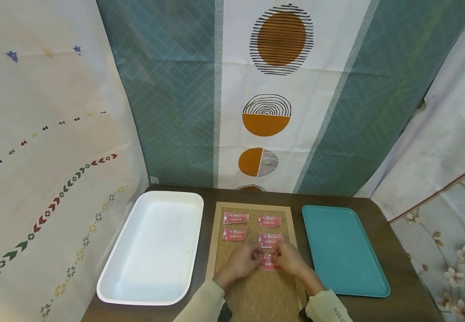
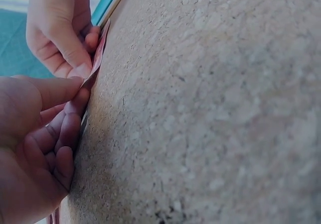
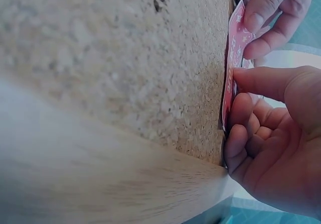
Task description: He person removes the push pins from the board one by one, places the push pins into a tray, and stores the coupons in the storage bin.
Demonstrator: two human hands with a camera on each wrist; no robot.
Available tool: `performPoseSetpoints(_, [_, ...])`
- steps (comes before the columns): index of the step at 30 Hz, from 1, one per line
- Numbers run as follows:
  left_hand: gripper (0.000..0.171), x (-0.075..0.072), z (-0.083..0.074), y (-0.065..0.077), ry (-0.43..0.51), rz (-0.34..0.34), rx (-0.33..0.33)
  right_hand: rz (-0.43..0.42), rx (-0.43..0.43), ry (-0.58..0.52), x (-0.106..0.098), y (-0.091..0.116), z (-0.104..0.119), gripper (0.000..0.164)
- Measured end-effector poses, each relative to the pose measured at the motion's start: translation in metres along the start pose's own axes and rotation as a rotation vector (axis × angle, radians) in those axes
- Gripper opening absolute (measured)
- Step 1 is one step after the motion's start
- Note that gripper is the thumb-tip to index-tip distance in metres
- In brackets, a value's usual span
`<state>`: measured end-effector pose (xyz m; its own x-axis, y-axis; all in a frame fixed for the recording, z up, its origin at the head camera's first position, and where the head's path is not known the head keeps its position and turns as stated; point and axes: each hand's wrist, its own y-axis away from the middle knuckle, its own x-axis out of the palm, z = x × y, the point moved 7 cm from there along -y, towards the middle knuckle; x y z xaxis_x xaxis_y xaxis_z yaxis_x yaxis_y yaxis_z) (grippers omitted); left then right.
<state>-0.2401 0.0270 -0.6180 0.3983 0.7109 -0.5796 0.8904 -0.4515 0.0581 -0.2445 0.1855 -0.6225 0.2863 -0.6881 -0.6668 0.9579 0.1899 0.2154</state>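
A red paper coupon with white lettering lies low against a cork board, in the right column of coupons. My left hand pinches its left end between thumb and fingers. At the other end my right hand pinches the coupon as well. In the right wrist view the coupon stands edge-on close over the cork, with both thumbs on its printed face. Just above the hands is another red coupon on the board.
Higher on the board are more red coupons, two in the left column and one at upper right. A white tray stands left of the board, a teal tray right of it. Curtains hang behind the dark table.
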Motion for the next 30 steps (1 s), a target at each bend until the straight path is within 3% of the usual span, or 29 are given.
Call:
performPoseSetpoints(7, [0.015, 0.004, 0.005, 0.005, 0.010, 0.013, -0.017, 0.017, -0.013, -0.011, 0.007, 0.002, -0.003, 0.010])
performPoseSetpoints(22, [0.015, 0.000, 0.001, -0.005, 0.011, 0.008, -0.010, 0.009, 0.006, 0.009, -0.003, -0.005, -0.002, 0.011])
performPoseSetpoints(30, [0.016, 0.000, 0.000, -0.003, 0.005, 0.008, -0.006, 0.012, -0.006, 0.022, -0.001, -0.004, -0.003, 0.012])
